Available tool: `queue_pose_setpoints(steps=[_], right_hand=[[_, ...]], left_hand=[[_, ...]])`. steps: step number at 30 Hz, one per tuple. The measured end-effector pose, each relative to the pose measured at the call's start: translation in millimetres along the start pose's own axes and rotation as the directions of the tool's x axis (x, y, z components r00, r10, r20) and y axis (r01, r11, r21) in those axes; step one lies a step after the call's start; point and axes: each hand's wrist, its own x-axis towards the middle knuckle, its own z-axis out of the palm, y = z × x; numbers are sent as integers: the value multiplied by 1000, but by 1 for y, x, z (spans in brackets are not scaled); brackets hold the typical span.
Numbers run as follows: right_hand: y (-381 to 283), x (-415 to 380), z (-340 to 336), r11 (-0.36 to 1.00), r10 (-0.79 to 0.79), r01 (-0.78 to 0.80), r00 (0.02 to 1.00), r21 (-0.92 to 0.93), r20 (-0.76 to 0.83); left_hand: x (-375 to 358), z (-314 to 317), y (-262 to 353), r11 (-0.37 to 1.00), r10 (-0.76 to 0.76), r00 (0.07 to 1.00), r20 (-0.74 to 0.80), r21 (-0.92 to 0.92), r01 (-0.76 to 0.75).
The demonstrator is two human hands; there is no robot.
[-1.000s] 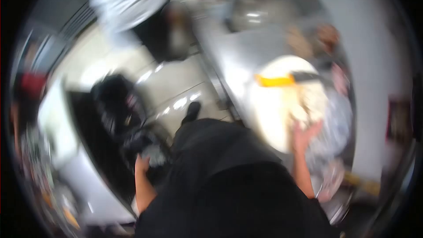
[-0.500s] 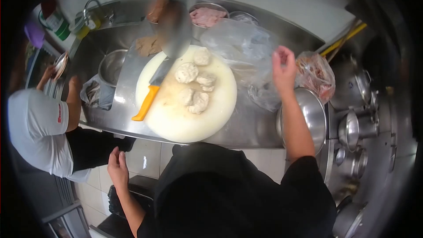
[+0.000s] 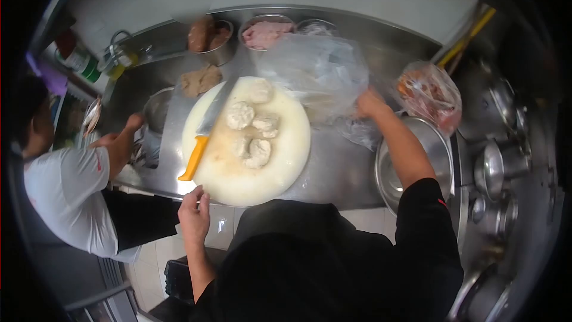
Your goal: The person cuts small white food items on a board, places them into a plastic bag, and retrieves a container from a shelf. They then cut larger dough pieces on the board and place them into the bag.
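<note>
My left hand (image 3: 195, 209) hovers by the counter's front edge, just below the knife (image 3: 195, 158), holding nothing, its fingers loosely bent and apart. The yellow-handled knife lies on the left part of the round white board (image 3: 268, 185), blade pointing away. Several pale, dough-like lumps (image 3: 240, 115) rest on the board's middle. At the right edge of a large clear plastic bag (image 3: 319, 65), my right hand (image 3: 369, 102) is closed on the film; its fingertips are partly hidden.
Behind the board stand metal containers, one with pink meat (image 3: 268, 34), another with brown pieces (image 3: 217, 53). A bag of orange-red food (image 3: 430, 92) and a steel bowl (image 3: 411, 167) are at the right. A person in white (image 3: 71, 191) works at the left.
My right hand has come down and inward to the plastic bag and closed on it. My left hand has risen toward the counter edge. The blurred object over the back containers is gone.
</note>
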Motion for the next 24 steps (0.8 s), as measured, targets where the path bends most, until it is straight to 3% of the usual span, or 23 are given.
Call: queue_pose_setpoints(steps=[2, 3, 4, 7, 9, 11, 14, 16, 18, 20, 22, 24], right_hand=[[17, 21, 28, 971, -32, 38, 999, 237, -28], [25, 33, 51, 960, -74, 110, 987, 256, -146], [16, 11, 12, 943, -54, 90, 991, 320, -122], [35, 76, 91, 924, -73, 115, 989, 365, -128], [22, 74, 85, 923, -91, 207, 936, 323, -341], [24, 72, 75, 970, -36, 108, 950, 218, -311], [43, 66, 63, 959, -27, 161, 872, 235, -489], [62, 57, 32, 910, 22, 151, 912, 386, -409], [81, 37, 3, 859, 108, 61, 949, 509, -296], [91, 18, -19, 803, 203, -65, 964, 592, -170], [89, -10, -40, 720, 299, -125, 943, 683, -143], [84, -29, -52, 586, 334, -143, 939, 798, -76]], left_hand=[[-1, 1, -3, 1000, 26, 1000, -14, 17, -26], [-3, 0, 1, 1000, 9, 999, -35, 23, -8], [-4, -1, 4, 1000, -25, 999, -31, 9, 26], [-4, -3, 6, 997, -64, 998, -8, -44, 63], [-9, 0, 5, 999, -32, 999, -41, -15, 31], [-17, -1, 8, 1000, -10, 998, -57, -5, 9], [-22, 1, 9, 1000, 16, 999, -42, -11, -17], [-22, 6, 12, 998, 56, 998, 21, -5, -56], [-16, 14, 24, 971, 238, 969, 69, -7, -238], [-1, 24, 40, 909, 405, 905, 126, 50, -414], [19, 38, 62, 802, 542, 813, 211, 158, -576], [48, 74, 58, 738, 582, 763, 282, 211, -641]])
